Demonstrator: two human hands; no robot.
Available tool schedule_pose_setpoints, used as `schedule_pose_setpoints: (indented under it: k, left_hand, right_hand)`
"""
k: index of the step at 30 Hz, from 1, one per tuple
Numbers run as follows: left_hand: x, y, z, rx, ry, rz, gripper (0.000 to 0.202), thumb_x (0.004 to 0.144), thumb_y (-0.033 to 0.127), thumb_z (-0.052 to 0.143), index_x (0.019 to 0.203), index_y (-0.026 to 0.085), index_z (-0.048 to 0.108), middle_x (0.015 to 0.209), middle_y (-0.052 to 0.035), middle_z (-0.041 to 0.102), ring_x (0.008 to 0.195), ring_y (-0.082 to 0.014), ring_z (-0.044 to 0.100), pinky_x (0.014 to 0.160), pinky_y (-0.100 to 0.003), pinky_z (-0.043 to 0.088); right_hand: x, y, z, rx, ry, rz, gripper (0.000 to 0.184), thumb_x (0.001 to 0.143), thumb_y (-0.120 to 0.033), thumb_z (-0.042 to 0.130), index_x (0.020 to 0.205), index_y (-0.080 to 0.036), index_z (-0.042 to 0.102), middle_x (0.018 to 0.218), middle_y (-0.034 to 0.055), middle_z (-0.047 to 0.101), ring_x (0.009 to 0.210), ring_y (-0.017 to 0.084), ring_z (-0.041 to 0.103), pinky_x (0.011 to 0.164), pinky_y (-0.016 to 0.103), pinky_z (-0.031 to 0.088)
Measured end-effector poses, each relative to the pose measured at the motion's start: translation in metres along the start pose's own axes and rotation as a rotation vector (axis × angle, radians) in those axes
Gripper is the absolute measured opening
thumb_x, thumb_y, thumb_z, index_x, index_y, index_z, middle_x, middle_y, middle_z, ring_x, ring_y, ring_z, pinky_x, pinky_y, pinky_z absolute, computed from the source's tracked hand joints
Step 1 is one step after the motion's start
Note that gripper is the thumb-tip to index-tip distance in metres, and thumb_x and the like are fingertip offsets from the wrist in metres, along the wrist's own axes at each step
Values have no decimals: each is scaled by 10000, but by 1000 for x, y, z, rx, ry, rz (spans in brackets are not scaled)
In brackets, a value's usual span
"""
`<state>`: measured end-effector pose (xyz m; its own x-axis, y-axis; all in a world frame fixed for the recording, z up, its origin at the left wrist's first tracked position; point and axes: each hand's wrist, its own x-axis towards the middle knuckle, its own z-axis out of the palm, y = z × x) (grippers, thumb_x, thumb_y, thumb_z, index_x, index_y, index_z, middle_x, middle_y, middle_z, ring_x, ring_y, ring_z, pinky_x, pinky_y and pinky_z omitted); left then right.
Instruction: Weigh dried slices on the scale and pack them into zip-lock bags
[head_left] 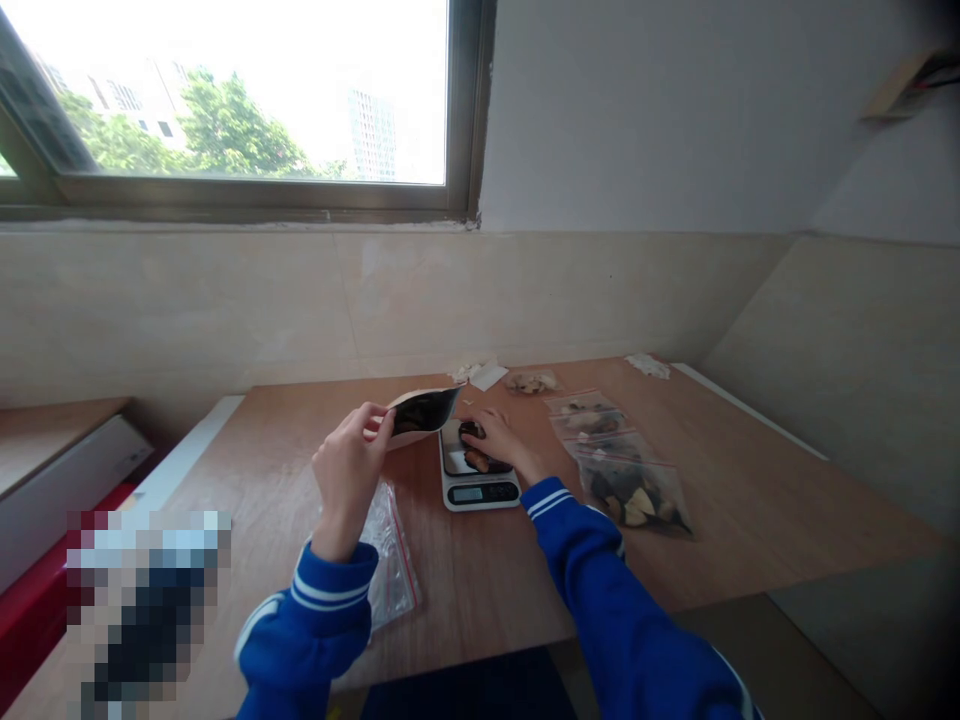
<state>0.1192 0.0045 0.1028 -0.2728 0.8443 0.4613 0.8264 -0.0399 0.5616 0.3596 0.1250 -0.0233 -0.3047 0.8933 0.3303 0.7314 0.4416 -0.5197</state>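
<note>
My left hand (352, 455) is closed on the near left edge of a pouch (426, 411), whose open mouth shows a dark inside. The pouch is tilted beside a white digital kitchen scale (480, 497). On the scale's tray lie dark brown dried pieces (477, 460); what they are I cannot tell. Over the tray, my right hand (495, 435) has its fingers closed around one dark piece (471, 430), partly hidden by them. Clear zip bags (391, 570) lie under my left forearm.
Filled zip bags (637, 495) of dried pieces lie in a row right of the scale. Farther back are a small bag of pale pieces (531, 382), white paper scraps (487, 374) and a crumpled tissue (647, 366). A tiled wall (600, 300) bounds the wooden table (757, 510).
</note>
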Motion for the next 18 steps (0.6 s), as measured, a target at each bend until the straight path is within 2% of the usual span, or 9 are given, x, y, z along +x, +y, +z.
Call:
schedule_pose_setpoints:
  k: [2,7,12,14,18]
  left_hand:
    - [0,0,0,0,1,2,227,901,451,561,865,260,679,796,18,721,708,-140,652,564,-216,317]
    - [1,-2,0,8,7,-7,253,899,470,559,852,254,682,775,11,716,701,-143,650,561,-223,314]
    - [0,-2,0,6,10,-2,242,895,464,570,863,254,686,780,18,717,702,-135,654,559,-224,315]
    - [0,-2,0,2,15,2,242,895,463,572,863,252,685,779,20,717,699,-134,655,562,-223,316]
    - [0,-3,1,3,29,4,248,896,472,570,857,255,685,785,22,721,700,-139,658,568,-227,311]
  right_hand:
    - [1,-7,0,-50,-5,21,223,810,-265,688,1028,-232,725,1079,97,715,1127,295,556,996,493,324]
    - [3,-13,0,-33,77,32,143,822,-278,690,948,-239,744,1010,80,740,1056,280,593,978,476,294]
    - [0,-22,-7,-33,182,40,164,848,-224,654,982,-227,749,1113,105,724,1095,288,596,993,466,304]
    - [-4,-30,-11,-25,164,17,183,845,-208,656,1004,-230,745,1134,103,714,1108,292,594,980,453,329]
    - [-15,-44,-12,-14,40,-102,172,874,-185,628,999,-230,737,1049,74,738,1027,255,636,924,394,375]
